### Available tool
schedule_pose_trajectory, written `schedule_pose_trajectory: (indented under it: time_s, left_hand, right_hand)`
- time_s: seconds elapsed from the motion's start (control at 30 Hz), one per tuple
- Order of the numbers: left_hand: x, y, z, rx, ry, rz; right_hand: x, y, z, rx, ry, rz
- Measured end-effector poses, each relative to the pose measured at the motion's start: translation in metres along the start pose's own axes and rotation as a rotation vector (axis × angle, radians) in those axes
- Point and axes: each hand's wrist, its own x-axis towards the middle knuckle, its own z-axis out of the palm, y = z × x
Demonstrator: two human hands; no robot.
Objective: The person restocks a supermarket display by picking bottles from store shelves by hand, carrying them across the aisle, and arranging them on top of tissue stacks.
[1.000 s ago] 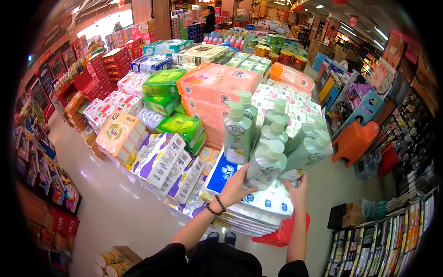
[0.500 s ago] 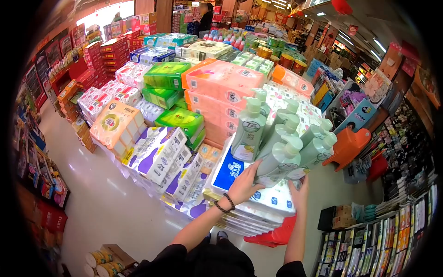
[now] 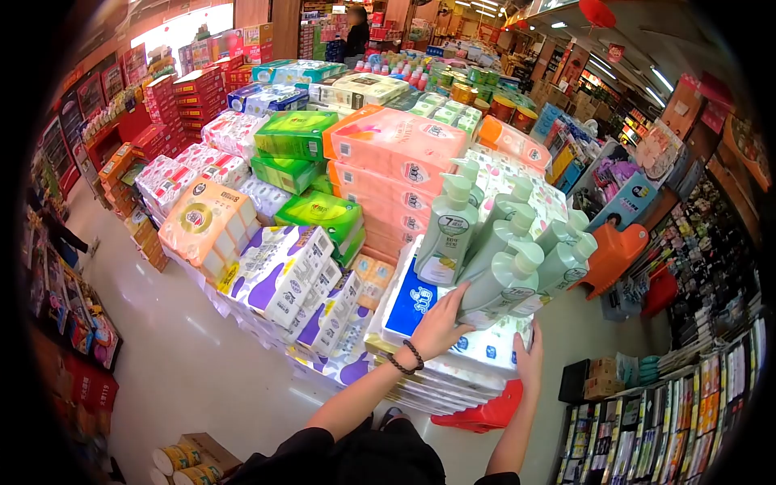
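Observation:
Several pale green pump bottles [image 3: 503, 279] stand clustered on white tissue packs [image 3: 482, 347] at the near corner of a large display. My left hand [image 3: 440, 323], with a dark bead bracelet at its wrist, has its fingers stretched along the lower left side of the front bottle. Its thumb lies apart, near the bottle's base. At the right edge of the top pack is my right hand [image 3: 529, 356], fingers raised and apart, below the bottles. A blue label [image 3: 411, 303] shows on the pack left of my left hand.
Peach tissue packs [image 3: 396, 145], green packs [image 3: 319, 214] and purple-white packs [image 3: 275, 267] fill the display. A red stool [image 3: 485, 411] stands below its near corner. Right is an orange chair [image 3: 616, 257]; rolls [image 3: 184, 462] lie at lower left. A person [image 3: 356, 34] stands far back.
My right hand has slid down from beside the bottles to the pack's edge. The bottles appear slightly farther right, my left hand still against them. Part of another person has appeared at far left.

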Motion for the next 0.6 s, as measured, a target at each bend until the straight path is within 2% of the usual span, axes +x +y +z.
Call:
schedule_pose_trajectory:
  time_s: [0.6]
  left_hand:
    - [-0.002, 0.003, -0.001, -0.017, 0.027, 0.012]
  right_hand:
    - [0.003, 0.014, 0.002, 0.077, 0.012, 0.022]
